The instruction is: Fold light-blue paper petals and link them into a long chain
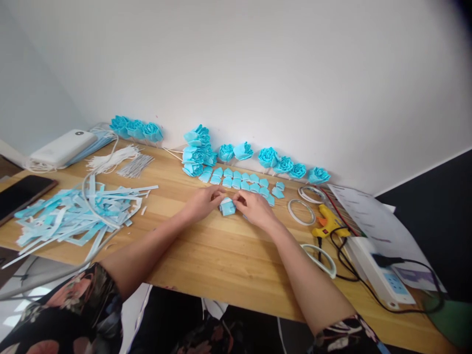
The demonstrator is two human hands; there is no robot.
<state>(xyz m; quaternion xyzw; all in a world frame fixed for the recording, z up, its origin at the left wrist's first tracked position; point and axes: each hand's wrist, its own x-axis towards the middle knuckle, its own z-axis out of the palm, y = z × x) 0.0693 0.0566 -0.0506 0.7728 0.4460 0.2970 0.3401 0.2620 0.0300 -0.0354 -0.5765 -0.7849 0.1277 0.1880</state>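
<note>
My left hand [205,201] and my right hand [254,208] meet over the wooden table [221,255], fingers pinched on a small folded light-blue piece [227,207] resting on the wood. Just behind them lie rows of several similar folded blue petals [243,182]. Finished blue flowers [269,157] line the wall beyond, with a stacked cluster of them [197,150] to the left.
A heap of cut blue and white strips [77,211] lies left. A white power bank [62,146], a dark phone [20,191] and white strings [114,160] sit far left. Tape rings [301,211], a yellow glue gun [328,222], scissors [320,255], a power strip [383,275] and papers [372,216] are right.
</note>
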